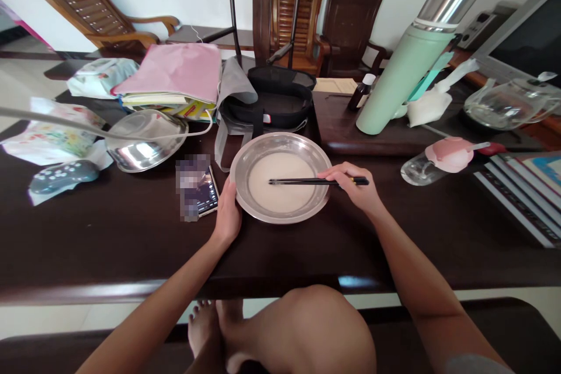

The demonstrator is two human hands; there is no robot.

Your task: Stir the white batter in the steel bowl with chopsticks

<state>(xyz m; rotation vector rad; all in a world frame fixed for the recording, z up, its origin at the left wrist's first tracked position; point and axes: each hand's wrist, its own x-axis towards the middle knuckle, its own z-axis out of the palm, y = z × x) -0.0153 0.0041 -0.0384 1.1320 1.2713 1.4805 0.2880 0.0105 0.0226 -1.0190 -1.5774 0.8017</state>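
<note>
Metal bowl (284, 217), round and wide-rimmed, on the dark wooden table (144, 245), in front of the person; inside it, a pale, milky mixture (280, 198).

Left hand (228, 213): against the left side of the bowl, fingers close together along the rim.

Right hand (353, 187): at the bowl's right side, fingers closed narrowly around a pair of black chopsticks (302, 182), which lie nearly level across the bowl, tips over the middle of the mixture; whether the tips dip in, cannot tell.

Phone (207, 193), screen lit and partly blurred, just left of the left hand.

Beyond the phone: a shiny metal basin (146, 155), tilted; behind it, a stack of papers topped with a pink cover (179, 67).

Far left: a blue-grey game controller (65, 177) on a tissue, near a flowered tissue pack (61, 134).

Behind the bowl: a black and grey bag (267, 96).

To the right: a green flask (394, 76) with a silver cap, a small dark bottle (360, 95) with a white cap, a clear cup (423, 168) with a pink lid, a stack of books (521, 193), and a glass teapot (499, 108).
</note>
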